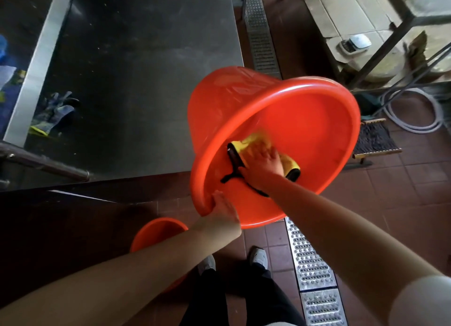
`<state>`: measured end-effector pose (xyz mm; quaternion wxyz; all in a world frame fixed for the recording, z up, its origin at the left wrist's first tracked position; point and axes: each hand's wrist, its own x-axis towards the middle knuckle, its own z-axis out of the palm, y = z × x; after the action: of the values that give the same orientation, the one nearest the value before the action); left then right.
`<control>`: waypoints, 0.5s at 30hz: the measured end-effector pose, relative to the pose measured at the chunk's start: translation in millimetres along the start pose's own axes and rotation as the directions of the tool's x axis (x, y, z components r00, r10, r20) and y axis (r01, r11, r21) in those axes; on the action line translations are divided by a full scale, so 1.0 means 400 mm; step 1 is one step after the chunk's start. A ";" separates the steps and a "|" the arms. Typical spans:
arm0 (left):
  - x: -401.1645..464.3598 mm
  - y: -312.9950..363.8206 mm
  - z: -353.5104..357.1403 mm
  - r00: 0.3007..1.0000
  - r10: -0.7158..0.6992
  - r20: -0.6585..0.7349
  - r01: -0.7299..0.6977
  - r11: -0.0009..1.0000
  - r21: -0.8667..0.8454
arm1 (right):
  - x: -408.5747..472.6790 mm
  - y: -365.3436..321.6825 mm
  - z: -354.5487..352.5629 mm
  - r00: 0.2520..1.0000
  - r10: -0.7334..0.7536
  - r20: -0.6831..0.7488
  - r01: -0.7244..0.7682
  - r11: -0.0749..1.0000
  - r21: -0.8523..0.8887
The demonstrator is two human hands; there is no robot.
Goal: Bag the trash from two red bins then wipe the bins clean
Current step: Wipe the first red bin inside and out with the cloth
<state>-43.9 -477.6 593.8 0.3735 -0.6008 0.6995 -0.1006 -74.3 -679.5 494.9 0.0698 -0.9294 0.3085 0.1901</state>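
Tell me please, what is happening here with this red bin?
A person is wiping a red bin held tipped toward them above the tiled floor. The left hand grips its near rim, while the right hand presses a yellow cloth against the inside wall. No trash shows inside it. A second red bin stands on the floor below the left arm. Work gloves lie on the steel table.

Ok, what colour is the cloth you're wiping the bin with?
Yellow with black edging, seen in the head view: the cloth lies under the right hand inside the red bin.
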 end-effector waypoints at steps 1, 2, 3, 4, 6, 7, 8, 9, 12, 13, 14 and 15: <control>0.001 -0.004 -0.001 1.000 -0.003 0.001 0.003 1.000 -0.009 | -0.016 -0.034 0.009 1.000 -0.021 0.022 0.019 0.997 0.075; 0.001 -0.007 -0.002 1.000 -0.004 0.009 0.004 1.000 -0.017 | -0.034 -0.058 0.018 0.997 -0.052 0.050 0.045 0.989 0.143; -0.001 -0.009 -0.002 1.000 0.000 0.016 0.001 0.999 -0.034 | -0.053 -0.063 0.026 0.994 -0.090 0.067 0.077 0.981 0.177; -0.005 -0.010 0.001 1.000 0.001 0.018 0.000 0.998 -0.057 | -0.064 -0.047 0.027 0.991 -0.117 0.061 0.106 0.980 0.167; -0.010 -0.012 0.003 1.000 -0.014 0.007 0.015 0.996 -0.091 | -0.068 0.018 0.013 0.992 -0.127 0.015 0.126 0.990 0.063; -0.011 -0.012 0.000 1.000 -0.020 -0.004 0.020 0.995 -0.099 | -0.070 0.051 0.004 0.995 -0.104 0.000 0.104 0.995 0.013; -0.009 -0.011 -0.004 1.000 -0.018 -0.013 0.017 0.995 -0.098 | -0.072 0.074 -0.003 0.998 -0.065 -0.009 0.065 0.998 -0.017; -0.006 -0.013 -0.010 1.000 -0.012 -0.016 0.011 0.996 -0.085 | -0.076 0.078 -0.007 1.000 -0.023 -0.009 0.023 0.999 -0.025; -0.005 -0.017 -0.029 0.999 -0.030 -0.033 0.027 0.998 -0.064 | -0.107 -0.009 -0.003 0.999 0.013 0.048 -0.018 0.994 0.106; -0.006 -0.020 -0.030 0.998 -0.053 -0.043 0.050 0.996 -0.068 | -0.124 -0.040 0.005 0.998 -0.006 0.057 -0.004 0.985 0.171; -0.011 -0.023 -0.028 0.997 -0.074 -0.035 0.071 0.995 -0.064 | -0.142 -0.057 0.012 0.998 -0.032 0.056 0.019 0.976 0.217; -0.014 -0.024 -0.025 0.996 -0.079 -0.038 0.077 0.996 -0.051 | -0.155 -0.052 0.016 0.997 -0.059 0.043 0.048 0.973 0.226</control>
<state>-42.8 -478.0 608.7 0.3403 -0.6345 0.6852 -0.1100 -109.5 -627.2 513.8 0.1870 -0.9186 0.3010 0.1751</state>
